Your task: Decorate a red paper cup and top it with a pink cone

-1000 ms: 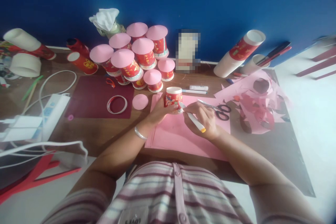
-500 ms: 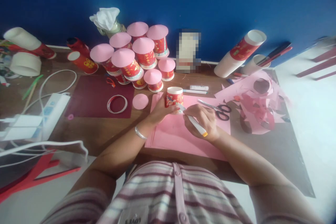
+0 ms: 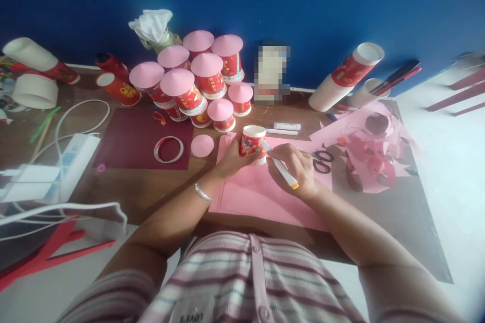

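Observation:
A small red paper cup (image 3: 253, 144) stands upside down on a pink paper sheet (image 3: 261, 194) in the middle of the table. My left hand (image 3: 229, 158) is closed round the cup's left side and holds it down. My right hand (image 3: 294, 167) grips a white marker (image 3: 281, 167) with an orange end. The marker's tip touches the cup's right side near its base. Black-handled scissors (image 3: 322, 161) lie just right of my right hand, partly hidden by it.
Several red cups with pink cone lids (image 3: 197, 83) are stacked behind. A pink paper disc (image 3: 202, 145), a cut cup ring (image 3: 168, 149) and a dark red sheet (image 3: 140, 141) lie left. Pink paper scraps (image 3: 369, 149) pile on the right. A power strip with cables (image 3: 64, 166) is far left.
My right hand has moved up and slightly right along the cup's side, and now covers part of the scissors. The left hand and cup have barely moved.

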Available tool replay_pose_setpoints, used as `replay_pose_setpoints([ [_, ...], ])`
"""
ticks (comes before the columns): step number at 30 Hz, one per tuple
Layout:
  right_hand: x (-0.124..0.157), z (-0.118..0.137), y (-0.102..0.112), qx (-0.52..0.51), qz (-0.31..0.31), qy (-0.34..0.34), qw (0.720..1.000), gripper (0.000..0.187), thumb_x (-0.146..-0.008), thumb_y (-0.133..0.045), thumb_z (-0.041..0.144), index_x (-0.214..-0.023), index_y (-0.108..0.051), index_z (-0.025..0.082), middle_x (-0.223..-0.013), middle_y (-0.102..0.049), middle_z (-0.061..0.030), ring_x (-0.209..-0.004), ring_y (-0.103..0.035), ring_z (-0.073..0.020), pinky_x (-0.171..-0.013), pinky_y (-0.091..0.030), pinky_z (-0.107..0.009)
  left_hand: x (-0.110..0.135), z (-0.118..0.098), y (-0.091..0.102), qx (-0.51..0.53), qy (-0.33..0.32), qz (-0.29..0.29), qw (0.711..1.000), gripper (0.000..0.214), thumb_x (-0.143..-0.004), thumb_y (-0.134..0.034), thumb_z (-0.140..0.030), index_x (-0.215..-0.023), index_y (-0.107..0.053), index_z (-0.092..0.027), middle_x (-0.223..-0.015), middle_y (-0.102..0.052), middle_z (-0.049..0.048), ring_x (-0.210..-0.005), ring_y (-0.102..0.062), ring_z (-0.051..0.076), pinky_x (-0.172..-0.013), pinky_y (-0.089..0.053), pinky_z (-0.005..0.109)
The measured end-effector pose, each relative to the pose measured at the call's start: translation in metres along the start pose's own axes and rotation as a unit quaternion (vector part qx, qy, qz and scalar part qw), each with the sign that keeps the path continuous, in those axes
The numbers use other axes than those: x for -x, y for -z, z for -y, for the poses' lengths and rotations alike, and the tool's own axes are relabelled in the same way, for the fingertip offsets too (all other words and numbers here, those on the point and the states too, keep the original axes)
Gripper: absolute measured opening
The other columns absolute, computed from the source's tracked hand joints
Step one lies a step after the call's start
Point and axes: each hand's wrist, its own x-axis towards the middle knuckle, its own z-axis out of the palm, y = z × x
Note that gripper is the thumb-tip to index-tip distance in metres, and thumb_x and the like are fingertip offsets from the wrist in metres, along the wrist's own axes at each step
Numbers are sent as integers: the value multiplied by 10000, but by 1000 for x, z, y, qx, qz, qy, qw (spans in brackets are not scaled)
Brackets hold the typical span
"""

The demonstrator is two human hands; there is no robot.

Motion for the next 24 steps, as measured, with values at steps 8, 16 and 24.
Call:
replay_pose_setpoints([
  [8, 2, -1, 0, 6, 7, -6, 1000, 237, -900, -612, 74, -1087, -580, 217, -799, -684, -14, -652, -667, -156, -550, -534, -265, 0, -1, 0, -7, 2, -10, 1000, 621, -739, -878, -449, -1223, -575, -206, -1130, -702, 99, -1047, -688, 259, -839, -584, 355],
  [16, 4, 3, 0, -7, 36, -1, 999, 223, -930, -583, 80, -1101, -552, 219, -820, -667, -18, -656, -652, -143, -535, -522, -262, 0, 1, 2, -31, 6, -23, 999, 668, -707, -897, -461, -1233, -569, -212, -1085, -693, 80, -986, -674, 233, -825, -578, 344],
  [24, 5, 5, -2, -26, 38, 1, 999, 249, -910, -590, 73, -1117, -558, 207, -811, -672, -18, -634, -645, -143, -539, -520, -260, -1, 3, 3, -27, 4, -29, 999, 719, -666, -911, -484, -1228, -550, -215, -1066, -660, 65, -974, -652, 224, -808, -557, 336],
])
